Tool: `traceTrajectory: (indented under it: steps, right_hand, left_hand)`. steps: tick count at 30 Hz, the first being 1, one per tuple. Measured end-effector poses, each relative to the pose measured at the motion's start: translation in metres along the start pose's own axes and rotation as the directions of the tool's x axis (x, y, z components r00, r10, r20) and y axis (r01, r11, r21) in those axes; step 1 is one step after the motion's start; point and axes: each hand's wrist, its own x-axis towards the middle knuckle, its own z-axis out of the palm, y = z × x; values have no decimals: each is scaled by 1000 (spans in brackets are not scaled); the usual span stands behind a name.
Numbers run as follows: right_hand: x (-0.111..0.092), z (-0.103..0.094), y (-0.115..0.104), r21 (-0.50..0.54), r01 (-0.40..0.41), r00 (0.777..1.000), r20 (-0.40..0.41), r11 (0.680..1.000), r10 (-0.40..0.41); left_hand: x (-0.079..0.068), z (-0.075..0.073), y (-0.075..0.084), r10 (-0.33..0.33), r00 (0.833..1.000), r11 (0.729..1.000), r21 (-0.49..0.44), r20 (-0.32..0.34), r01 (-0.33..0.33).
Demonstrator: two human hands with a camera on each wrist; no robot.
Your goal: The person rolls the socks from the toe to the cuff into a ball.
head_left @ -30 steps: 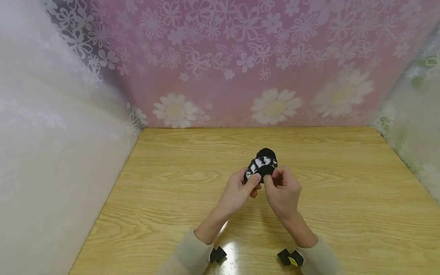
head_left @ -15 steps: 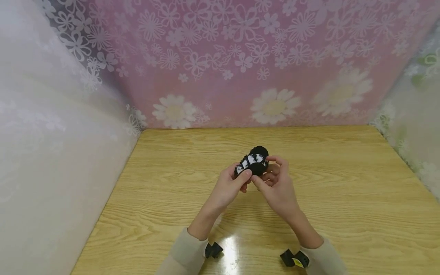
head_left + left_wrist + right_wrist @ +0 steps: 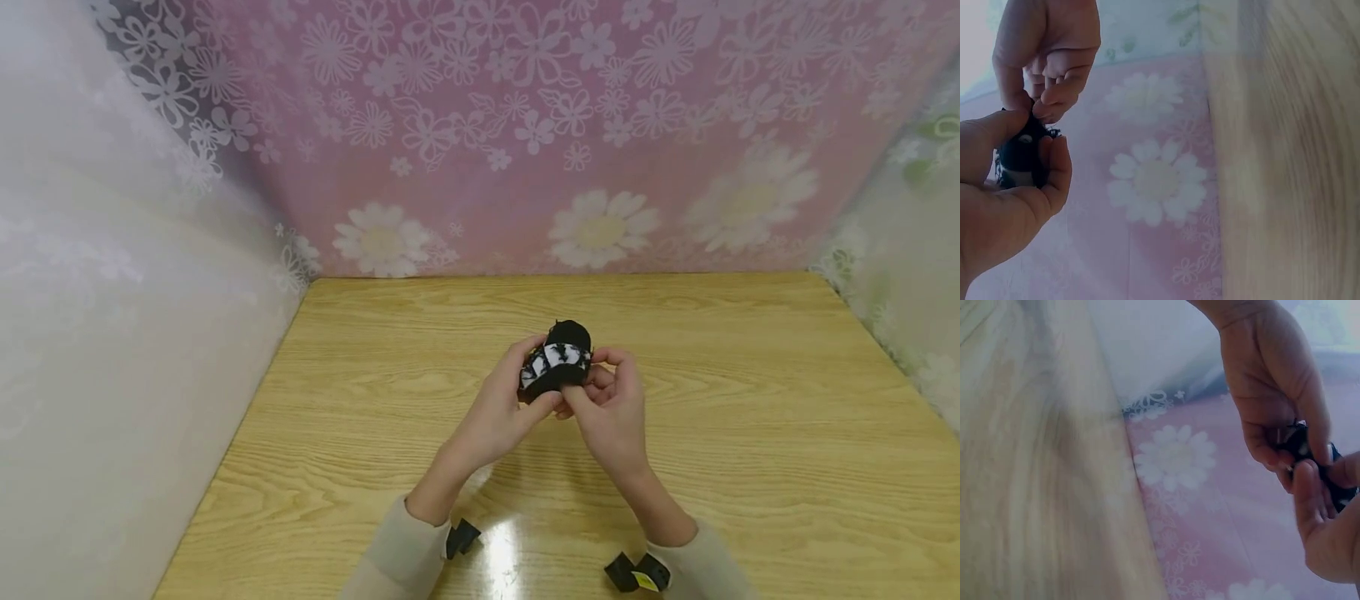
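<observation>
In the head view a black-and-white knit sock point(image 3: 564, 357), bunched up with loose threads on its surface, is held above the table. My left hand point(image 3: 498, 404) grips its left side, fingers along the far edge and thumb at the near edge. From the right, my right hand point(image 3: 611, 417) pinches the sock's near right edge, thumb on the black band and index finger at the side. The left wrist view has the dark sock point(image 3: 1024, 150) between both hands. Fingers partly cover the sock point(image 3: 1300, 442) in the right wrist view.
A wood-grain table point(image 3: 360, 400) lies under the hands. Behind it rises a pink flowered backdrop point(image 3: 480, 183), with a pale panel point(image 3: 135, 333) on the left and another on the right. Small black devices point(image 3: 637, 572) sit at both sleeve cuffs.
The sock has shifted slightly left and turned a little. My left fingers have moved up along its side, and my right fingers, earlier tightly curled, now spread along its right edge.
</observation>
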Motion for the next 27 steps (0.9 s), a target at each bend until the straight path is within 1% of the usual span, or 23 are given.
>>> traceTrajectory:
  steps: [2,4,5,8,10,12,14,15,16,18,20,22,23,24,27]
  right_hand:
    - [2,-5,-4,1,-63,994,90,998,63]
    - [5,-12,-8,-12,-130,975,179,991,130]
    - [7,-16,-9,-22,-156,965,210,988,157]
    - [13,-26,-12,-49,-198,942,268,979,204]
    - [15,-29,-13,-50,-212,937,274,976,217]
    - [16,-31,-13,-44,-232,936,263,972,235]
    - [17,-32,-13,6,-271,933,245,963,262]
    - [17,-32,-12,40,-292,932,236,955,275]
    - [17,-31,-12,80,-310,930,232,947,285]
    - [17,-30,-13,159,-349,921,239,924,306]
    - [17,-28,-13,215,-378,910,265,900,319]
    - [16,-25,-12,237,-397,902,278,887,330]
    - [15,-24,-12,237,-404,900,277,883,337]
    - [14,-23,-12,233,-407,899,273,883,342]
    - [11,-18,-10,220,-394,908,246,893,340]
  left_hand:
    - [0,-4,0,42,999,997,63,20,-43]
    - [0,-9,-1,80,996,987,133,46,-85]
    - [-1,-11,-2,96,993,980,167,63,-106]
    - [-3,-18,-3,131,983,957,243,129,-159]
    - [-3,-20,-3,158,975,947,255,153,-194]
    - [-3,-21,-4,204,970,942,244,130,-231]
    - [-1,-19,-6,267,962,940,206,60,-273]
    - [1,-18,-6,305,952,935,186,16,-303]
    - [1,-17,-7,344,938,927,172,-31,-334]
    - [3,-14,-9,410,904,907,157,-123,-390]
    - [4,-10,-10,454,868,889,160,-199,-428]
    - [5,-6,-11,481,838,876,180,-258,-448]
    - [6,-4,-12,488,825,872,190,-283,-451]
    - [6,-2,-13,495,814,869,200,-305,-453]
    - [7,4,-16,505,777,863,230,-375,-450]
